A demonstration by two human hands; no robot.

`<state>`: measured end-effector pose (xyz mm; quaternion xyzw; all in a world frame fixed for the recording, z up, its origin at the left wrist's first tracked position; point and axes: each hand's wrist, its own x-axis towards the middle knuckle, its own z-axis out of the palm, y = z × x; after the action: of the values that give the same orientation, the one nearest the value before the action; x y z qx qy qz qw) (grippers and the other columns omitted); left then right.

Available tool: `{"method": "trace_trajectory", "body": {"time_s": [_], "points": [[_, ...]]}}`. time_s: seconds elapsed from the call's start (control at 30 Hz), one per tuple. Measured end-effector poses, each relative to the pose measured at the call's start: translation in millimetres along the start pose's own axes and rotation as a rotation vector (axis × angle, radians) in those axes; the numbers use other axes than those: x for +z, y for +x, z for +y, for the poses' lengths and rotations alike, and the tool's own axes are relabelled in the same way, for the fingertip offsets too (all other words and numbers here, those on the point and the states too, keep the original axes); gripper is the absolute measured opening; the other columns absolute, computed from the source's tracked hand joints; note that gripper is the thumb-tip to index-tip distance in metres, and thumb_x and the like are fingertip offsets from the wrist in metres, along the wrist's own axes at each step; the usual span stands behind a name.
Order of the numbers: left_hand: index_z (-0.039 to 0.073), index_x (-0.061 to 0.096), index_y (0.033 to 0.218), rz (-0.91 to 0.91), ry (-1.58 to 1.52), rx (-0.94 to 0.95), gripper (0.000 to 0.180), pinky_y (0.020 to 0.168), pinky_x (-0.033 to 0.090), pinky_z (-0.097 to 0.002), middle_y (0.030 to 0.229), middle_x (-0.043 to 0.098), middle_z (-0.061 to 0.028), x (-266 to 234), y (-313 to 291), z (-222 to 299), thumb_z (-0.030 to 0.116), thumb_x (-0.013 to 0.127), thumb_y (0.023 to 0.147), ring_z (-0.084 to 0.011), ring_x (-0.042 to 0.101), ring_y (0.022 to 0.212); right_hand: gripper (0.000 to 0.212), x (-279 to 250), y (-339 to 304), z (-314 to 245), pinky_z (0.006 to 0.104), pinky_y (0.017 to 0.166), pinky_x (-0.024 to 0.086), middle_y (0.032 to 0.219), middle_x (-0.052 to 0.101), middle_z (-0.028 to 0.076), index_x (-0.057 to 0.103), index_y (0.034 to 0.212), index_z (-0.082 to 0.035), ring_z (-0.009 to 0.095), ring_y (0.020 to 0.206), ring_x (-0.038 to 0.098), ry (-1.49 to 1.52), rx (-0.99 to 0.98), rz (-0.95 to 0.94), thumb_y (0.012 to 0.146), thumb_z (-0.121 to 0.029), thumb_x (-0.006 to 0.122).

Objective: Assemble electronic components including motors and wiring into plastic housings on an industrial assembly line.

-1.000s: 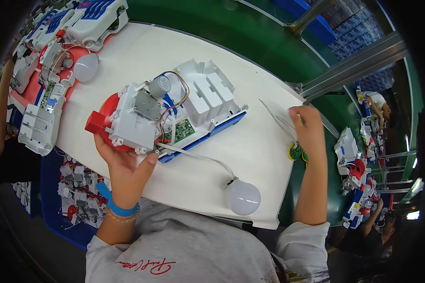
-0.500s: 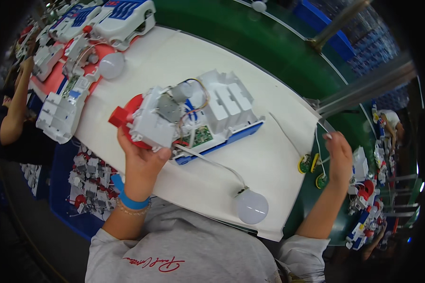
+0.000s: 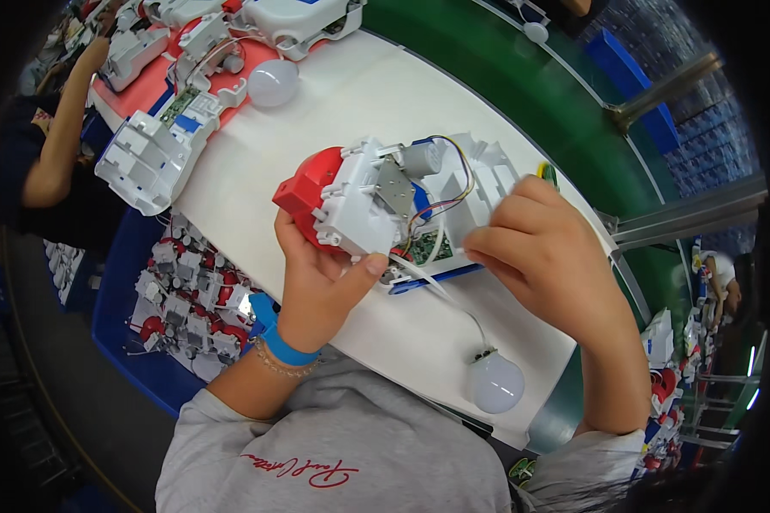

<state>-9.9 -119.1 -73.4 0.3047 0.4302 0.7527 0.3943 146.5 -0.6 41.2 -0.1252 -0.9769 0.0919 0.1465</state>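
So, module [image 3: 355,201] is gripped at its near side by the left hand [image 3: 316,295], at the left end of the open casing [image 3: 496,171] on the table [image 3: 282,158]. The right hand's [image 3: 547,256] fingers are bunched just beside the board [image 3: 432,248]; whether a lead is pinched can't be told. Bulb [image 3: 496,382] is seen near right, on a white cable [image 3: 453,303]. Lead handling is probably in hand; module steadied and coloured wires [image 3: 469,175] cleared would be needed next.
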Motion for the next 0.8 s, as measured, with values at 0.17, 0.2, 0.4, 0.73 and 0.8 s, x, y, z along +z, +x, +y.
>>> {"method": "trace_trajectory", "body": {"time_s": [0.17, 0.2, 0.4, 0.73, 0.8], "points": [[0.009, 0.003, 0.13, 0.01, -0.046, 0.022, 0.086, 0.096, 0.036, -0.0374, 0.126, 0.028, -0.0138, -1, -3, -3, -0.005, 0.063, 0.07, -0.0235, 0.036, 0.118, 0.006, 21, 23, 9, 0.0291, 0.071, 0.041, 0.07, 0.051, 0.002, 0.062, 0.066, -0.007, 0.017, 0.078, 0.048, -0.278, -0.084, -0.235, 0.06, -0.009, 0.061], [0.009, 0.003, 0.13, 0.013, -0.051, 0.033, 0.087, 0.095, 0.038, -0.037, 0.125, 0.029, -0.0138, -2, -3, -4, -0.006, 0.063, 0.069, -0.0235, 0.037, 0.117, 0.006, 24, 26, 10, 0.0279, 0.074, 0.04, 0.073, 0.053, 0.0, 0.063, 0.065, -0.008, 0.016, 0.081, 0.049, -0.344, -0.09, -0.304, 0.062, -0.009, 0.058], [0.008, 0.003, 0.13, 0.0, -0.121, 0.055, 0.087, 0.093, 0.039, -0.0371, 0.124, 0.029, -0.0149, -5, -2, -7, -0.007, 0.063, 0.068, -0.0229, 0.039, 0.115, 0.01, 41, 33, 12, 0.0276, 0.079, 0.037, 0.08, 0.058, -0.002, 0.067, 0.068, -0.009, 0.015, 0.086, 0.048, -0.448, -0.119, -0.319, 0.061, -0.009, 0.059], [0.008, 0.002, 0.13, -0.006, -0.104, 0.032, 0.089, 0.093, 0.039, -0.0369, 0.125, 0.028, -0.0153, -8, -1, -7, -0.007, 0.064, 0.067, -0.0227, 0.038, 0.116, 0.013, 39, 38, 16, 0.0287, 0.081, 0.036, 0.079, 0.06, -0.003, 0.067, 0.072, -0.01, 0.015, 0.088, 0.048, -0.325, -0.138, -0.364, 0.062, -0.01, 0.059], [0.008, 0.002, 0.13, -0.015, -0.107, 0.035, 0.091, 0.093, 0.039, -0.037, 0.126, 0.027, -0.0155, -7, -1, -6, -0.007, 0.065, 0.067, -0.023, 0.038, 0.116, 0.012, 39, 37, 15, 0.0293, 0.08, 0.036, 0.077, 0.06, -0.003, 0.067, 0.072, -0.01, 0.015, 0.089, 0.049, -0.3, -0.122, -0.327, 0.062, -0.011, 0.06]]}}
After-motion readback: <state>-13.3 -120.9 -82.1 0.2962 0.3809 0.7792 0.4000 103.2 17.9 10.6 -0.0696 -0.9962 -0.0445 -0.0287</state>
